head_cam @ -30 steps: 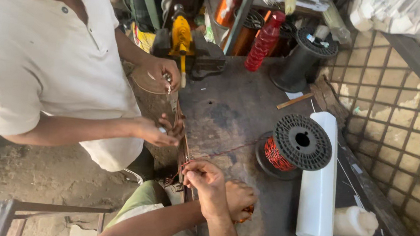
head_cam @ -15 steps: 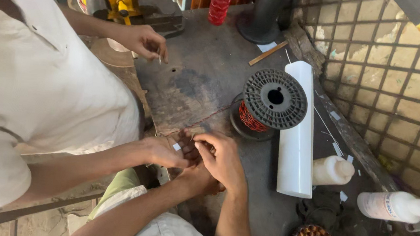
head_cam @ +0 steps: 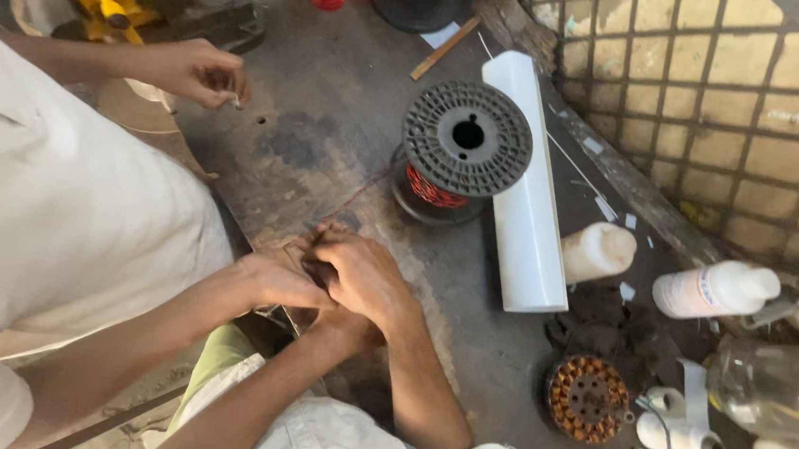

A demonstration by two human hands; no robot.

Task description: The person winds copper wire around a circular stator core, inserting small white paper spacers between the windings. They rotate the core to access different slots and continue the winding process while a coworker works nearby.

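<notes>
Copper-red wire (head_cam: 349, 199) is running taut across the dark counter (head_cam: 333, 105) from the black spool (head_cam: 462, 149) down to where my hands are working. My right hand (head_cam: 367, 279) is curling over the near end of that wire, fingers bent and closed in a pinch, though I cannot tell exactly what sits under them. My left hand (head_cam: 339, 329) is lying mostly hidden beneath the right, so I cannot tell how far it is open. A co-worker's hand (head_cam: 276, 281) is touching mine from the left, and their other hand (head_cam: 193, 70) is pinching something small farther up the counter. A white tube (head_cam: 526, 187) is lying just beside the spool.
</notes>
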